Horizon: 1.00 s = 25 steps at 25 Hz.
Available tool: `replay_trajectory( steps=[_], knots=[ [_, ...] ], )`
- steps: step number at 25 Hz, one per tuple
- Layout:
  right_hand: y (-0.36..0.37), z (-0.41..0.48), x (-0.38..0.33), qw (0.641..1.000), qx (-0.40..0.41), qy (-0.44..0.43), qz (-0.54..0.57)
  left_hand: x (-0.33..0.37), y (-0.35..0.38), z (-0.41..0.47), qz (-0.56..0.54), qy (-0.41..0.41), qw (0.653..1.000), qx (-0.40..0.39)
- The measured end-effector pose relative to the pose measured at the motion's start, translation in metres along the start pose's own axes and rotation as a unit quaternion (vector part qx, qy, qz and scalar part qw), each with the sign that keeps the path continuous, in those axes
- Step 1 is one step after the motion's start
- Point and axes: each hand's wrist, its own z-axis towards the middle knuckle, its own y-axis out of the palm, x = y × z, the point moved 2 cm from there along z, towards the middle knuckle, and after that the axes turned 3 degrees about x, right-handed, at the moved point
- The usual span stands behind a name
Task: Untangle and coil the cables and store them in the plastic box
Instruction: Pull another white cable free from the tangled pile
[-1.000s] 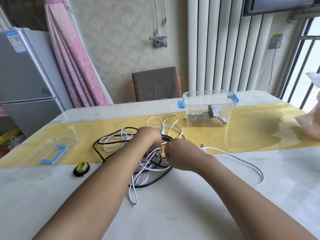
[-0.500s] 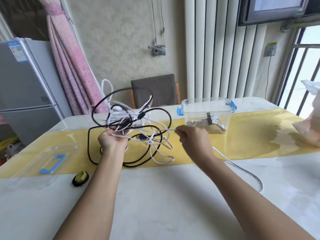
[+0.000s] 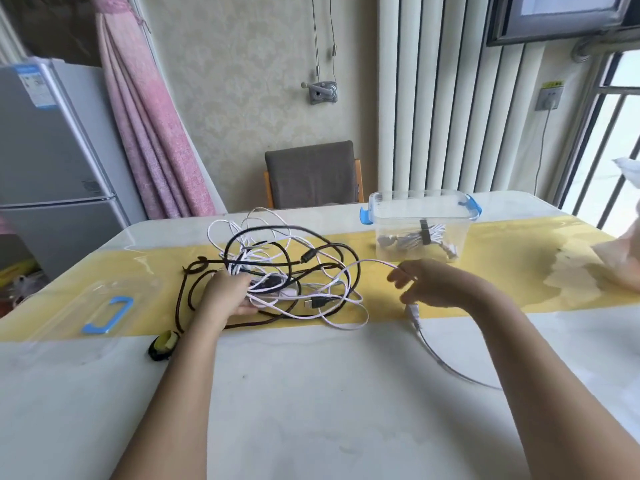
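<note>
A tangle of black and white cables (image 3: 277, 271) lies on the yellow strip of the table. My left hand (image 3: 227, 294) grips the tangle at its left side. My right hand (image 3: 440, 284) holds a white cable (image 3: 367, 263) that runs out of the tangle; the cable's plug end (image 3: 414, 313) hangs below the hand and trails over the table to the right. The clear plastic box (image 3: 420, 230) with blue clips stands behind my right hand and holds one coiled, strapped white cable (image 3: 419, 239).
The box's clear lid with a blue handle (image 3: 107, 313) lies at the left. A small black and yellow roll (image 3: 162, 344) sits near my left forearm. A thin plastic bag (image 3: 620, 261) is at the right edge. A chair (image 3: 311, 178) stands behind the table.
The tangle, held up in the air half a second ago, has come back down onto the table. My right hand has moved right, drawing the white cable out of the tangle.
</note>
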Motion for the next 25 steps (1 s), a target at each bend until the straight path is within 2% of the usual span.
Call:
replay_trajectory(
  steps=[1, 3, 4, 6, 7, 8, 10, 11, 12, 13, 14, 15, 16, 18, 22, 23, 24, 25],
  knots=[
    [0.008, 0.001, -0.009, 0.999, 0.017, -0.027, 0.010, 0.002, -0.002, -0.005, 0.113, 0.018, 0.993, 0.024],
    [0.024, 0.006, -0.031, 0.984, 0.132, -0.107, 0.059, 0.011, -0.008, -0.018, 0.311, 0.067, 0.941, 0.111],
    [0.030, 0.007, -0.040, 0.970, 0.184, -0.140, 0.076, 0.017, -0.008, -0.026, 0.358, 0.098, 0.914, 0.163],
    [0.041, 0.009, -0.050, 0.954, 0.241, -0.167, 0.066, 0.032, -0.004, -0.048, 0.332, 0.208, 0.890, 0.233],
    [0.044, 0.009, -0.052, 0.957, 0.238, -0.159, 0.045, 0.038, 0.002, -0.060, 0.295, 0.283, 0.886, 0.219],
    [0.048, 0.010, -0.053, 0.964, 0.220, -0.145, 0.019, 0.039, 0.012, -0.066, 0.256, 0.332, 0.893, 0.161],
    [0.052, 0.010, -0.056, 0.977, 0.177, -0.121, -0.007, 0.027, 0.035, -0.067, 0.283, 0.331, 0.900, -0.023],
    [0.053, 0.011, -0.056, 0.976, 0.174, -0.127, 0.016, 0.016, 0.047, -0.064, 0.334, 0.317, 0.882, -0.101],
    [0.052, 0.010, -0.057, 0.973, 0.178, -0.138, 0.054, 0.007, 0.056, -0.058, 0.389, 0.323, 0.851, -0.141],
    [0.051, 0.008, -0.059, 0.967, 0.184, -0.146, 0.100, 0.001, 0.061, -0.053, 0.419, 0.344, 0.827, -0.150],
    [0.050, 0.006, -0.061, 0.958, 0.186, -0.144, 0.165, -0.002, 0.063, -0.050, 0.420, 0.361, 0.819, -0.149],
    [0.048, 0.005, -0.063, 0.940, 0.182, -0.135, 0.254, -0.002, 0.063, -0.049, 0.398, 0.368, 0.828, -0.147],
    [0.045, 0.004, -0.065, 0.907, 0.173, -0.126, 0.363, -0.003, 0.062, -0.046, 0.372, 0.366, 0.841, -0.143],
    [0.035, 0.003, -0.065, 0.812, 0.166, -0.118, 0.547, 0.002, 0.058, -0.046, 0.329, 0.368, 0.862, -0.115],
    [0.005, -0.004, -0.047, 0.665, 0.220, -0.116, 0.704, 0.022, 0.036, -0.051, 0.111, 0.407, 0.906, 0.012],
    [0.000, -0.004, -0.042, 0.647, 0.223, -0.115, 0.720, 0.024, 0.032, -0.049, 0.056, 0.396, 0.916, -0.001],
    [-0.003, -0.004, -0.038, 0.650, 0.220, -0.110, 0.719, 0.027, 0.030, -0.050, 0.006, 0.372, 0.927, -0.049],
    [-0.005, -0.003, -0.036, 0.671, 0.212, -0.100, 0.703, 0.028, 0.029, -0.052, -0.027, 0.339, 0.933, -0.119]
  ],
)
